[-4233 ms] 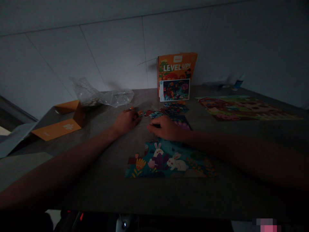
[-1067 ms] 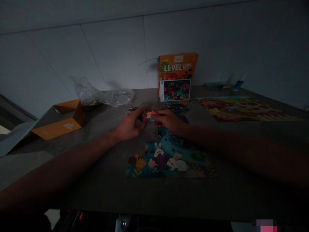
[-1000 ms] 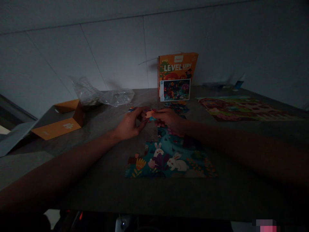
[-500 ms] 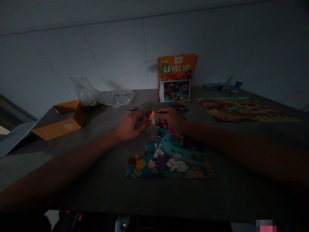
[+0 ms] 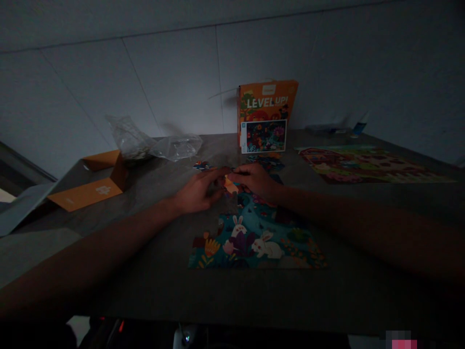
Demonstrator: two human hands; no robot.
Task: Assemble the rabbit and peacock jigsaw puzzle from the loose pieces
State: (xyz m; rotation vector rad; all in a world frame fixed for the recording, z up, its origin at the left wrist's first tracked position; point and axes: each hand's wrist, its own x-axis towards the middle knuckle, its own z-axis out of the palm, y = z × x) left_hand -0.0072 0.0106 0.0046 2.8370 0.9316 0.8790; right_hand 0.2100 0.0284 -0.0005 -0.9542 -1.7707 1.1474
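A jigsaw puzzle piece (image 5: 230, 185), orange-yellow with some red, is held at the upper left of a partly joined jigsaw puzzle (image 5: 267, 225). My right hand (image 5: 257, 180) pinches it from the right, its fingertips on the upper edge. From the left, my left hand (image 5: 199, 190) closes on the same piece, index finger across its top and thumb lower down; its exact contact is partly hidden. White rabbits and flowers show on the joined part nearest me. Loose puzzle pieces (image 5: 201, 166) lie beyond my left hand, and more pieces (image 5: 267, 160) beyond my right.
An orange box (image 5: 267, 102) stands at the back with a picture card (image 5: 264, 137) leaning on it. To the right lies another puzzle (image 5: 366, 165), with a small bottle (image 5: 359, 128) behind. An open orange box (image 5: 87, 182) and clear plastic bags (image 5: 178, 147) sit left.
The orange-yellow piece has tilted and come slightly lower and nearer. My left hand's index finger has stretched over its top, while my right hand has shifted only slightly.
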